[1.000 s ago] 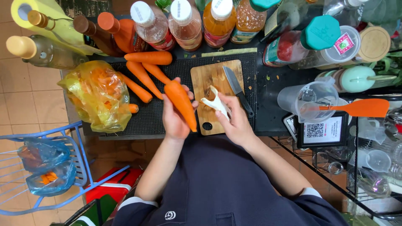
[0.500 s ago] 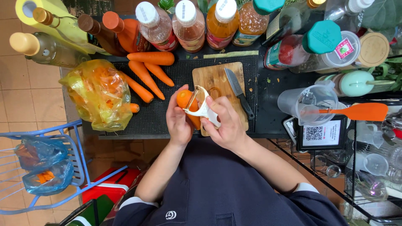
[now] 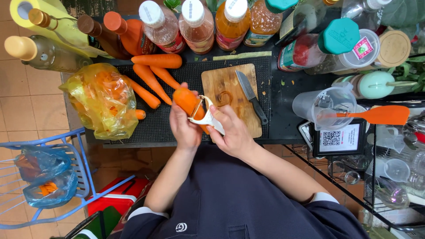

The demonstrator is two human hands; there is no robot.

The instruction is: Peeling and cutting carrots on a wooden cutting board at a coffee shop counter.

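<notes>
left hand (image 3: 185, 128) clenched round carrot (image 3: 188, 102); right hand (image 3: 232, 132) gripping white peeler (image 3: 204, 116), blade on carrot. knife (image 3: 250, 95) on cutting board (image 3: 223, 88), just right.

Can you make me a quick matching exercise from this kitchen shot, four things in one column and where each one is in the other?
Things:
1. peeler
2. knife
3. orange spatula
4. yellow bag

Places:
A. lying on the wooden cutting board
B. in the right hand, against the carrot held by the left hand
C. at the left edge of the black mat
D. resting in the clear measuring jug

Pairs: 1-B, 2-A, 3-D, 4-C
</notes>
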